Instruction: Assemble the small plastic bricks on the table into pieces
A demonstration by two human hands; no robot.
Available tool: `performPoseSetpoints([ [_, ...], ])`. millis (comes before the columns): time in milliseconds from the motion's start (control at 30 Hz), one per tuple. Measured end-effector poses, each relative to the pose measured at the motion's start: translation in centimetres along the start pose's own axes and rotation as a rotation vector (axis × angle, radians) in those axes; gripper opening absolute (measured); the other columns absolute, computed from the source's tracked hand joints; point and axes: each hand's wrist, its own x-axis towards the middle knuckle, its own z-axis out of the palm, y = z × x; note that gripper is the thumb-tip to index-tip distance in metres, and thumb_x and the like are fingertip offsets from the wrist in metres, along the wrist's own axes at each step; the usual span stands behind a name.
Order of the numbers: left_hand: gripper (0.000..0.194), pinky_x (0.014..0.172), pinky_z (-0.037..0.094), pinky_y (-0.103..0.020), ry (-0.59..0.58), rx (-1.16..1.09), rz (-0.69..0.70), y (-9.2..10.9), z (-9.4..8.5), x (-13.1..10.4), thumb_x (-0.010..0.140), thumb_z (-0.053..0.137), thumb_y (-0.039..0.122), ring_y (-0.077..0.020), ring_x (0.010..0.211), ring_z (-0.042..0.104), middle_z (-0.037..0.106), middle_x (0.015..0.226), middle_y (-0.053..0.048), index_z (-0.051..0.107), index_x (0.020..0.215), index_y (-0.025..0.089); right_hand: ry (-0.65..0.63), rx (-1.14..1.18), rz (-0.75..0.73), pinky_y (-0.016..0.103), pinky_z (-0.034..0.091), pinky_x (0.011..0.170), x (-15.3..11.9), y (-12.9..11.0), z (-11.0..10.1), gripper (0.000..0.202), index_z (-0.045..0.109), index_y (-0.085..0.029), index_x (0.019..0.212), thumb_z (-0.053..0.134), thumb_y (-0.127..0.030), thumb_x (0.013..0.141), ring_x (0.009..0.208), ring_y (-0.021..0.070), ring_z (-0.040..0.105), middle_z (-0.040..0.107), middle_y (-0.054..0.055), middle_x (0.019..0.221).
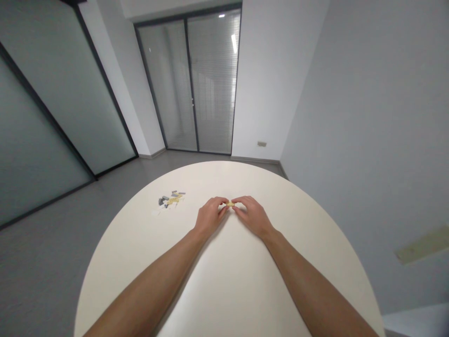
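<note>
Forearms (150, 285) extend over a round white table (238, 290), left hand (210, 215) and right hand (253, 216) pinching a yellow piece (230, 204); loose bits (173, 200) lie leftward, glass doors (213, 93) stand beyond.

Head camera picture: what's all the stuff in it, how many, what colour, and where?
Yellow bit: one or more, can't tell; yellow; between both hands
Loose bits: several, too small to count; grey, dark, yellow, white; table's far left
Table: one, cream, middle
Glass panes: two, greyish, dark-framed, far side
Frosted panels: two, grey-green, left
Walls: several, whitish, around
Wall plates: two, pale, far and right walls
Floor: one, grey, below
Left hand: one, bare, left of yellow bit
Right hand: one, bare, right of it
</note>
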Motion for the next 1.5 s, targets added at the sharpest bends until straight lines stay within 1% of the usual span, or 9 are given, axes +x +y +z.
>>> performPoseSetpoints([
  [333, 0.017, 0.081, 0.052, -0.027, 0.002, 0.015, -0.001, -0.05, 0.00, 0.04, 0.094, 0.057, 0.029, -0.0171, 0.102, 0.063, 0.070, 0.109, -0.001, 0.066, 0.108, 0.026, -0.004, -0.003, 0.006, 0.040, 0.049, 0.092, 0.04, 0.00, -0.01, 0.015, 0.067, -0.025, 0.106, 0.060, -0.027, 0.093, 0.102, 0.0222, 0.062, 0.072, 0.004, 0.106],
  [467, 0.018, 0.081, 0.053, -0.026, 0.002, 0.017, 0.018, -0.21, 0.05, 0.01, 0.095, 0.055, 0.030, -0.0170, 0.102, 0.063, 0.071, 0.110, -0.001, 0.066, 0.109, 0.026, -0.005, -0.007, 0.008, 0.039, 0.048, 0.093, 0.02, 0.03, 0.01, 0.015, 0.067, -0.025, 0.107, 0.060, -0.028, 0.094, 0.102, 0.0216, 0.062, 0.072, 0.004, 0.107],
  [833, 0.020, 0.084, 0.053, -0.027, 0.010, 0.034, 0.036, -0.43, 0.27, -0.04, 0.095, 0.056, 0.030, -0.0167, 0.103, 0.064, 0.071, 0.110, -0.001, 0.066, 0.111, 0.026, -0.014, -0.020, -0.012, 0.038, 0.048, 0.091, 0.04, -0.05, -0.08, 0.014, 0.066, -0.025, 0.107, 0.058, -0.027, 0.095, 0.101, 0.0217, 0.062, 0.072, 0.004, 0.106],
  [1000, 0.019, 0.087, 0.052, -0.028, 0.016, 0.042, 0.031, -0.36, 0.23, -0.01, 0.095, 0.055, 0.030, -0.0167, 0.103, 0.064, 0.071, 0.111, 0.000, 0.066, 0.110, 0.026, -0.015, -0.025, -0.011, 0.039, 0.048, 0.092, 0.05, 0.04, -0.01, 0.016, 0.067, -0.024, 0.107, 0.057, -0.029, 0.096, 0.101, 0.0217, 0.062, 0.072, 0.004, 0.107],
  [1233, 0.022, 0.085, 0.052, -0.028, 0.003, 0.048, 0.010, -0.20, 0.08, -0.04, 0.096, 0.052, 0.033, -0.0167, 0.102, 0.064, 0.071, 0.110, -0.001, 0.066, 0.112, 0.026, -0.015, -0.027, -0.014, 0.039, 0.049, 0.091, 0.14, -0.22, -0.14, 0.018, 0.067, -0.024, 0.107, 0.055, -0.031, 0.097, 0.101, 0.0218, 0.063, 0.072, 0.005, 0.106],
  [1500, 0.023, 0.087, 0.052, -0.028, 0.006, 0.043, 0.027, -0.22, 0.15, -0.04, 0.097, 0.052, 0.033, -0.0165, 0.101, 0.065, 0.072, 0.111, -0.001, 0.066, 0.113, 0.026, -0.023, -0.029, -0.009, 0.039, 0.048, 0.092, 0.07, -0.21, -0.19, 0.018, 0.067, -0.024, 0.107, 0.054, -0.032, 0.098, 0.101, 0.0216, 0.062, 0.072, 0.004, 0.107],
])
